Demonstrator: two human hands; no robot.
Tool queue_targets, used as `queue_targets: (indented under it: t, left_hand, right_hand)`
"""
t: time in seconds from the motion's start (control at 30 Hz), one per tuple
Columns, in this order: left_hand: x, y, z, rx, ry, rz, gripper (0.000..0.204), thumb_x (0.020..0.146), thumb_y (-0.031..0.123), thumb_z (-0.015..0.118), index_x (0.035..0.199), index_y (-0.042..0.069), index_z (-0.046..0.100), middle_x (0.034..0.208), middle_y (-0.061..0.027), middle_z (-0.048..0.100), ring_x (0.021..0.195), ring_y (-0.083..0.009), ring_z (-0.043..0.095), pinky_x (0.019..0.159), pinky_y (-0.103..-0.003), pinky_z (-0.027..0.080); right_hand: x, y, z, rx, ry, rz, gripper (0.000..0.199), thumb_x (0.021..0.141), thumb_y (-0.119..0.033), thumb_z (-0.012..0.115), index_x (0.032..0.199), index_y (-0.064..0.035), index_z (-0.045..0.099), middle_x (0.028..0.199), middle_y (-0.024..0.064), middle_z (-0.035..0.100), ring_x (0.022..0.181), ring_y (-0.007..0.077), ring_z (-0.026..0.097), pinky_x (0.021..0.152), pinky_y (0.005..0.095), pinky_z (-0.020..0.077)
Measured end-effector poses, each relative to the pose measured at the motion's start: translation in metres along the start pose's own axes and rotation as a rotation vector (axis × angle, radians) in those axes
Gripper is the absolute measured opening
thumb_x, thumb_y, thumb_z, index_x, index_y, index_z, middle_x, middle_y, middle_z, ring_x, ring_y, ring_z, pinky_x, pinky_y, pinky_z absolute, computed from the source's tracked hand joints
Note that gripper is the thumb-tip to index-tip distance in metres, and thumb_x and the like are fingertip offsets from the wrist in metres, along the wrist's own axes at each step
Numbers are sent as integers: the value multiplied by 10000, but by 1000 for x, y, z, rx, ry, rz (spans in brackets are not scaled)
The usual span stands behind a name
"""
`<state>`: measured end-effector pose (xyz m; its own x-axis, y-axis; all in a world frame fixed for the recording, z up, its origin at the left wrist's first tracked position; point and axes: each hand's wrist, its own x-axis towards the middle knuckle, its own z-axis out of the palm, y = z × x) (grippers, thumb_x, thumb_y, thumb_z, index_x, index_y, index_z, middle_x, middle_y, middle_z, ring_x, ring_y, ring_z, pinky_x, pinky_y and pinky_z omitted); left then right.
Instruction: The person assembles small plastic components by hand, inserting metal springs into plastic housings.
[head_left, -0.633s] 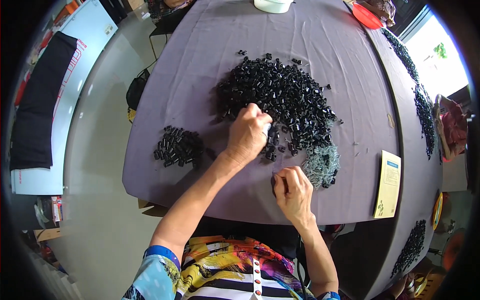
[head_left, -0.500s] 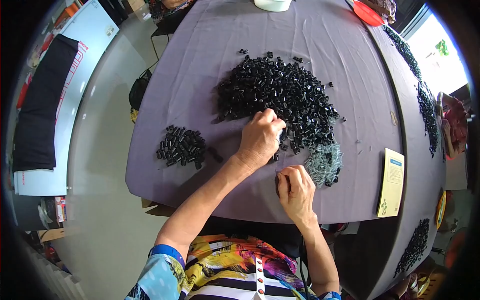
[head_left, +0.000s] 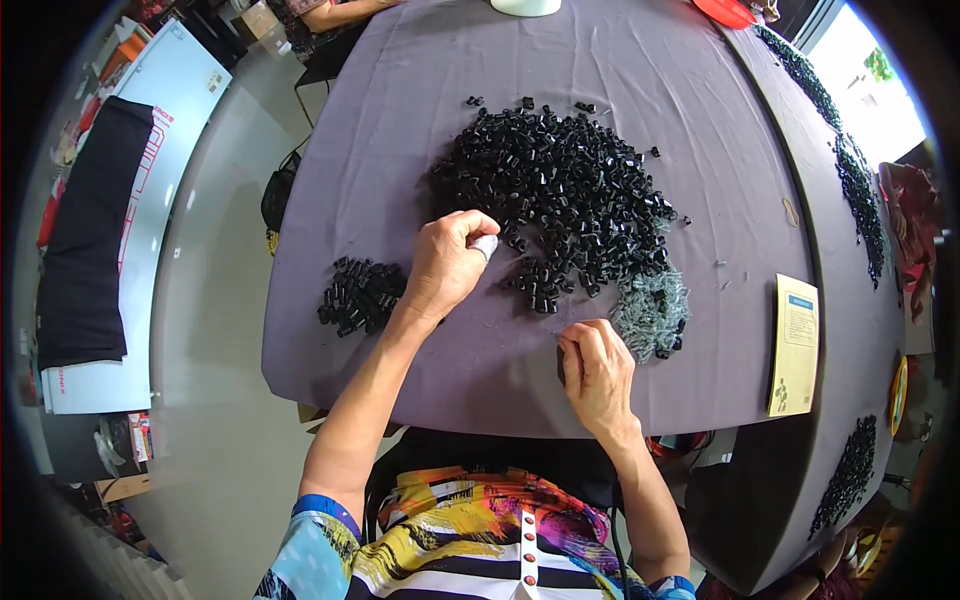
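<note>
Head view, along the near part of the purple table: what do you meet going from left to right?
Small pile of black parts → left hand → right hand → grey tangle of small pieces → yellow booklet → black parts on the next table.

Head-worn fisheye looks steeply down, close over the purple table (head_left: 640,120).

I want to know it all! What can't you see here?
Head view only:
- What the left hand pinches: its fingers cover all but a pale tip.
- Whether the right hand holds anything: curled fingers hide it.
- Shape of each piece in the black pile: too small.
- White thing: cut off by the top edge.
</note>
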<state>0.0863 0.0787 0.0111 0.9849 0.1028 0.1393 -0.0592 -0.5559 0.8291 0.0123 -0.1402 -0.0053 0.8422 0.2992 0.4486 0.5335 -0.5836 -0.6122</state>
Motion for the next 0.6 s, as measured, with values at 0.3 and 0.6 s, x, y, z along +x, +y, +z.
queue_targets:
  t: [0.3, 0.6]
  left_hand:
    - [9, 11, 25, 242, 42, 278, 124, 770, 56, 679, 883, 84, 722, 842, -94, 658, 788, -278, 628, 722, -360, 511]
    - [8, 16, 45, 539, 36, 238, 63, 734, 114, 704, 780, 154, 717, 821, -20, 638, 859, -259, 564, 736, -436, 439]
  right_hand:
    - [-2, 1, 3, -28, -16, -1, 104, 804, -16, 624, 886, -32, 562, 832, 116, 574, 741, 303, 582, 665, 376, 472]
    - [-2, 2, 2, -4, -7, 0, 91, 812, -39, 621, 884, -44, 565, 832, 106, 570, 734, 295, 572, 660, 377, 464]
